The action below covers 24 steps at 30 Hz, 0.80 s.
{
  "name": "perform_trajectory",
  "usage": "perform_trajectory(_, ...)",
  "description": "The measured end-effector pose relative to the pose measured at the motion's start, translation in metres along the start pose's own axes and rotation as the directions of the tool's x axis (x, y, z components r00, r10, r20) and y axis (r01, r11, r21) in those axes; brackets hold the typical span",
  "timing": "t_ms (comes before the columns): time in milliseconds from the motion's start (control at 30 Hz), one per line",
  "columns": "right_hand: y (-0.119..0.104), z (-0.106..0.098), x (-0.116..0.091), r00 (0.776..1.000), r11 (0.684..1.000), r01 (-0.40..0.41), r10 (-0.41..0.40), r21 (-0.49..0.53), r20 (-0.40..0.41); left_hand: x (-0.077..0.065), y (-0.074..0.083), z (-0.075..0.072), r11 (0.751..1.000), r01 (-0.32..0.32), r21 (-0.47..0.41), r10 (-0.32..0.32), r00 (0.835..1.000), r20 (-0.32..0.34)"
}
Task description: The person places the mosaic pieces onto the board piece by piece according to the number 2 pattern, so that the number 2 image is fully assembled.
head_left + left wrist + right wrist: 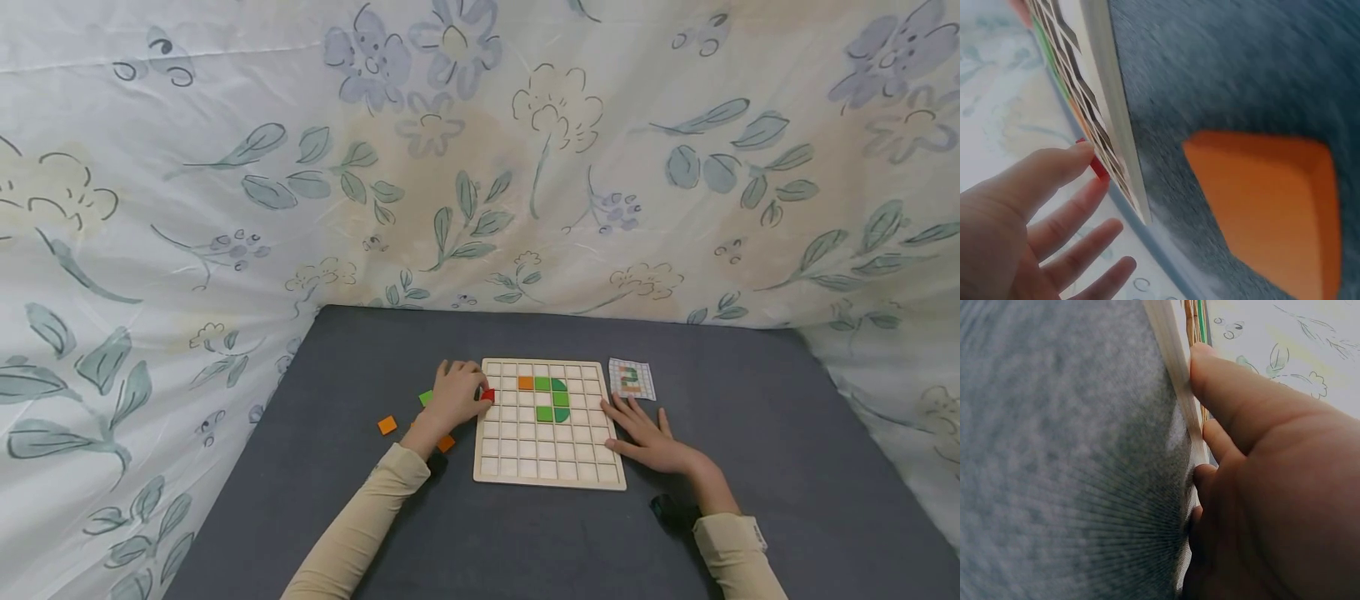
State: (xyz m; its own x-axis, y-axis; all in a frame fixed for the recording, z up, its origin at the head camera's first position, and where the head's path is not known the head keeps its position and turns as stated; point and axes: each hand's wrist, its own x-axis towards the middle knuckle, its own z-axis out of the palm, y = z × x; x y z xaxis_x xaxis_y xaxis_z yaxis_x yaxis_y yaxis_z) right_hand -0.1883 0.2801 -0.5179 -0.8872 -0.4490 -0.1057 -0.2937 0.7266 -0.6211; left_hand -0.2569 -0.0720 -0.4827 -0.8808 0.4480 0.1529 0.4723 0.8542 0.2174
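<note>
My left hand (453,397) pinches a red tile (488,395) between thumb and forefinger over the left edge of a wooden grid board (540,482). In the left wrist view the red tile (1099,167) shows between the fingertips, while the other fingers stay spread. On the board lie an orange square tile (525,382), several green squares (560,399) and darker green rounded tiles (562,415). My right hand (652,437) rests with extended fingers on the board's right edge. The right wrist view shows its thumb and fingers touching the rim (1179,375).
Left of the board, loose orange tiles (387,425) and a light green tile (426,398) lie on the dark grey table (360,358), some partly behind the left hand. A small pattern card (632,379) lies right of the board. Floral cloth (480,167) hangs behind the table.
</note>
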Motion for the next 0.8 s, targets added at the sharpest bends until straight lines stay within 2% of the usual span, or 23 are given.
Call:
perform_trajectory(300,0.000,0.000,0.000,1.000,1.000,0.005,-0.005,0.005,-0.002,0.003,0.013,0.003,0.999,-0.010,-0.033,0.011,1.000,0.028)
perform_trajectory(533,0.000,0.000,0.000,1.000,1.000,0.004,-0.004,0.007,-0.001,0.005,0.023,0.005,0.999,-0.031,-0.011,0.031,0.999,0.044)
perform_trajectory(800,-0.001,-0.001,0.000,1.000,1.000,0.003,-0.003,0.010,0.000,0.010,0.032,0.006,0.998,-0.041,-0.037,0.044,0.995,0.087)
